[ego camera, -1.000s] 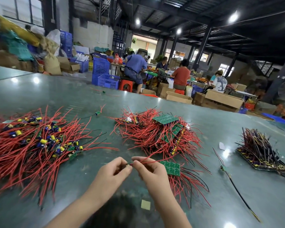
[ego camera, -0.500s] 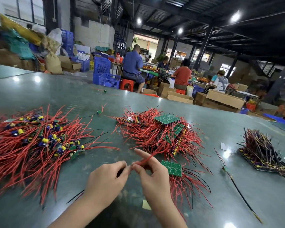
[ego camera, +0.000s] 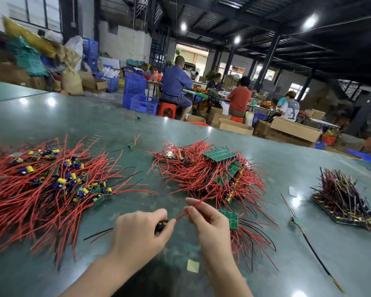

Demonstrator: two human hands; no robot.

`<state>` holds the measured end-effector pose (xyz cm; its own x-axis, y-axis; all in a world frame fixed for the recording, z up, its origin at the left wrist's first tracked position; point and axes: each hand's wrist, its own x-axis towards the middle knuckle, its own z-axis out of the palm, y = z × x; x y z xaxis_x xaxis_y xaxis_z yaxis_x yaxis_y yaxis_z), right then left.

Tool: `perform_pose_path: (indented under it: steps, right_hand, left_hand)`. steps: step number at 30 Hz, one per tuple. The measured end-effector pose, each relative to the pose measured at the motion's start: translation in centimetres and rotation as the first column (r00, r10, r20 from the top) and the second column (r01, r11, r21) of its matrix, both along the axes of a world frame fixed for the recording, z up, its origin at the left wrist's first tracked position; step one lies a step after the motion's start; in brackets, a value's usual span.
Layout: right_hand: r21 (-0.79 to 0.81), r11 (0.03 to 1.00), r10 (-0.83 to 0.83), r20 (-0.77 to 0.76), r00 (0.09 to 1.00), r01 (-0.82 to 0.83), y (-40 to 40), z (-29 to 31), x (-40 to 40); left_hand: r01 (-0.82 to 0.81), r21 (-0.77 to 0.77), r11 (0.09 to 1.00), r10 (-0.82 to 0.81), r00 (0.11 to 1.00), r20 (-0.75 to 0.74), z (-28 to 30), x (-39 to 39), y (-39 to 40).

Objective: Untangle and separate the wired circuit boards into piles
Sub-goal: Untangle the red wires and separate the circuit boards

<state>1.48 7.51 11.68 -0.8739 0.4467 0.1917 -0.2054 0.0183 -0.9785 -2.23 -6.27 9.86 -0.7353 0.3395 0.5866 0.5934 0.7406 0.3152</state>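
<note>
Now both hands, left hand (ego camera: 137, 232) and right hand (ego camera: 208, 221), on 1 red wire (ego camera: 181, 215)

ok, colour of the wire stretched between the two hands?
Red wire, left hand to right hand; head view.

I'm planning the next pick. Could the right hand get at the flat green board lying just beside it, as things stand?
Probably not at once: the right hand is pinching a red wire that the left hand also holds. The green board lies right beside it, uncovered, so once the wire is released the way looks free.
</note>
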Motion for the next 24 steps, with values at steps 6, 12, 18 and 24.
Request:
perform_pose_path:
  steps: [6,12,18,24]
  right_hand:
    - [-0.408,0.905,0.093,-0.087,0.992,-0.120,-0.4,0.6,-0.1]
    - [-0.663,0.743,0.128,0.005,0.992,-0.093,-0.1,-0.2,-0.6]
    - [-0.415,0.910,0.060,0.139,0.989,0.003,1.7,-0.1,-0.5]
    - [-0.677,0.695,0.259,-0.076,0.963,-0.240,2.1,0.6,-0.6]
  left_hand:
    - [0.026,0.330,0.944,-0.116,0.960,0.257,0.2,-0.9,-0.3]
    - [0.046,0.548,0.835,-0.295,0.878,0.376,0.6,-0.4,0.2]
    - [-0.025,0.117,0.993,0.018,0.998,0.063,0.7,-0.4,-0.8]
    - [-0.002,0.190,0.982,-0.031,0.986,0.167,-0.1,-0.9,-0.7]
